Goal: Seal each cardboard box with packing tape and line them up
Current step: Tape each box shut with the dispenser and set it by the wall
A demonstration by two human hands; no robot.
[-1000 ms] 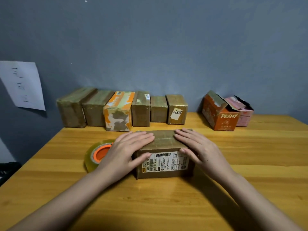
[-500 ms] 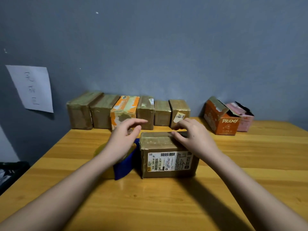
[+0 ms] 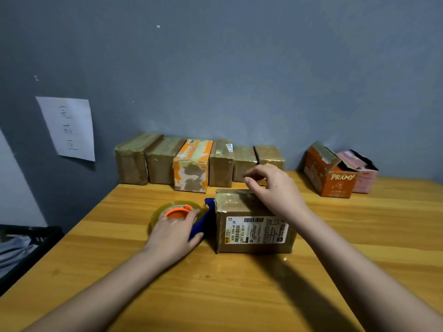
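A brown cardboard box [image 3: 254, 233] with a white shipping label on its near side lies in the middle of the wooden table [image 3: 215, 291]. Glossy tape covers its top. Against the box's left side lies a tape dispenser [image 3: 178, 210] with a clear roll, an orange core and a blue handle. My left hand [image 3: 172, 233] grips this dispenser, fingers over the roll and thumb by the blue handle. My right hand [image 3: 275, 190] is over the box's top far edge, fingers loosely curled, with nothing visible in them.
Several taped boxes [image 3: 191, 164] stand in a row against the grey wall. An orange box marked PRAMY [image 3: 333, 180] and a pink box [image 3: 365, 179], both with open flaps, sit at the back right. A paper sheet [image 3: 69, 128] hangs on the wall. Dark clutter [image 3: 24, 248] lies beyond the table's left edge.
Both hands left the box top, where they lay flat. My left hand dropped onto the tape dispenser and took hold of it. My right hand lifted and curled over the far edge.
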